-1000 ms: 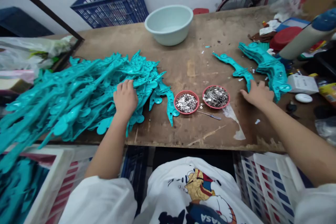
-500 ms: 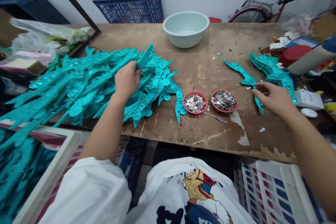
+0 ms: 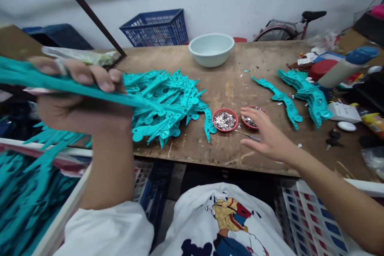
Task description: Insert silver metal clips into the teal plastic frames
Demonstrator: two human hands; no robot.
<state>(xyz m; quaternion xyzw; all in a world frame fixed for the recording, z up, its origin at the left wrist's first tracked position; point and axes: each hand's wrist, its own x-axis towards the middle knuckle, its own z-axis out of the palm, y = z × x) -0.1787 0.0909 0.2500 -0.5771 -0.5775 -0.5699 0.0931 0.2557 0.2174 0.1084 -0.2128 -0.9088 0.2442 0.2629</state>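
Observation:
My left hand is raised close to the camera, its fingers wrapped round a long turquoise plastic part held tilted across the view. Behind and beneath it lies a pile of similar turquoise parts. Over the front of the table my right hand hovers with thumb and fingers apart, holding nothing. It partly hides the right red basket of small metal pieces. The left red basket, also full of metal pieces, stands beside it. A thin screwdriver-like tool lies just in front of the baskets.
A single turquoise part and a stack of them lie on the right. At the back stands a pale basin. A bottle, white box and clutter line the right edge. Crates flank me below the table.
My left hand has lifted a turquoise part off the pile and up toward the camera. My right hand has moved left from the single part to the baskets. The view has tilted up.

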